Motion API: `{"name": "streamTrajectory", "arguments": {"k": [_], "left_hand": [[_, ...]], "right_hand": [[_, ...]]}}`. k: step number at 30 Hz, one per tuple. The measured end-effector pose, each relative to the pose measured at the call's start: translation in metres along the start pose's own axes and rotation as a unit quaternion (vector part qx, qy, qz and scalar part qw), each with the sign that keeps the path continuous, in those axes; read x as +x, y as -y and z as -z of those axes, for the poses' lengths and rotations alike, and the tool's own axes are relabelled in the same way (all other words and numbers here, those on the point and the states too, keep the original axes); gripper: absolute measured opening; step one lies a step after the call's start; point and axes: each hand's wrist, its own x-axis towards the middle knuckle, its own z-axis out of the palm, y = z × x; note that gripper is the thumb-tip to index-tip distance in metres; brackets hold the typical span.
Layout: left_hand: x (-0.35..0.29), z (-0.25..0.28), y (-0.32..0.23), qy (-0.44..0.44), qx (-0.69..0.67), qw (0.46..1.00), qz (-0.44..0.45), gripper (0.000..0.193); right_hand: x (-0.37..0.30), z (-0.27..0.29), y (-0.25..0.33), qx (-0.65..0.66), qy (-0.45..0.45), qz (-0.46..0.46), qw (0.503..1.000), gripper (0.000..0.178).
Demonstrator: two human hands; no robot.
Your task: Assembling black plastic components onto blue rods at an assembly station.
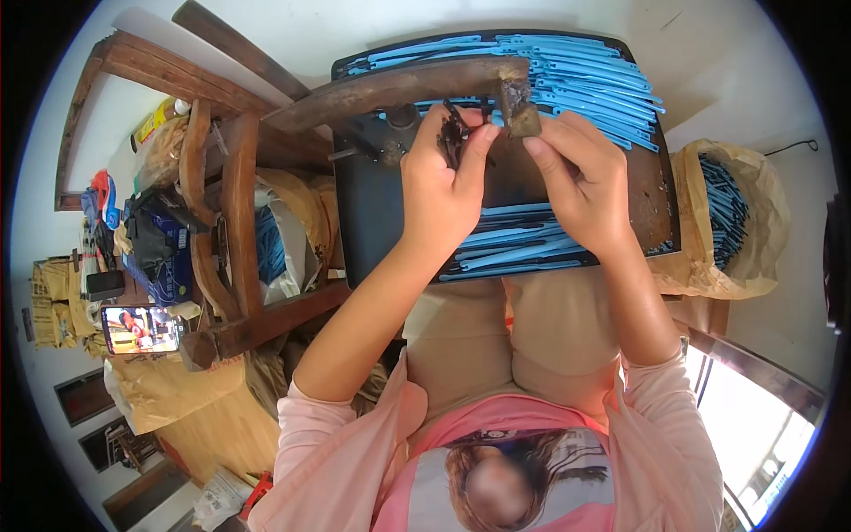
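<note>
My left hand (441, 182) is closed around a small bunch of black pieces (451, 135), too small to name. Its thumb and fingertips pinch by a bit of blue (497, 117) that looks like the end of a strip. My right hand (583, 177) has its thumb and fingers pressed together beside a worn block (524, 121) at the end of a curved wooden arm (399, 89). What those fingers hold is hidden. Beneath both hands lies a black tray (377, 217). Long blue strips (576, 75) are piled along its far side, and more blue strips (519, 238) lie near my lap.
A wooden frame (241, 213) stands at the left, joined to the arm over the tray. Paper sacks of blue strips flank the tray, one sack (762, 222) at the right, another (306, 208) at the left. A lit phone (142, 329) sits at far left.
</note>
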Motion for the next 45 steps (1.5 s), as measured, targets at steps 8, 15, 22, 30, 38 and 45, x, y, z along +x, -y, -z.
{"name": "streamTrajectory", "arguments": {"k": [8, 15, 22, 30, 38, 45], "left_hand": [[0.000, 0.003, -0.002, 0.057, 0.057, 0.997, 0.016, 0.006], [0.000, 0.004, -0.006, 0.058, 0.078, 0.995, 0.014, 0.006], [0.000, 0.004, -0.007, 0.053, 0.079, 0.995, 0.008, 0.005], [-0.003, -0.004, -0.010, 0.058, 0.092, 0.994, 0.018, 0.005], [0.000, 0.012, -0.017, 0.032, 0.126, 0.991, 0.016, 0.007], [-0.011, -0.006, 0.012, 0.116, 0.160, 0.977, -0.074, 0.018]], "right_hand": [[0.000, 0.000, -0.002, 0.032, -0.017, -0.001, 0.999, 0.019], [0.003, -0.001, -0.002, 0.025, -0.018, -0.008, 0.999, 0.020], [0.004, 0.002, -0.001, 0.010, -0.008, 0.003, 1.000, 0.021], [0.003, 0.015, -0.005, 0.003, -0.009, 0.007, 1.000, 0.020], [0.011, 0.000, 0.001, 0.029, 0.004, 0.025, 0.999, 0.017], [-0.024, -0.013, -0.078, 0.035, -0.061, 0.147, 0.987, 0.012]]}}
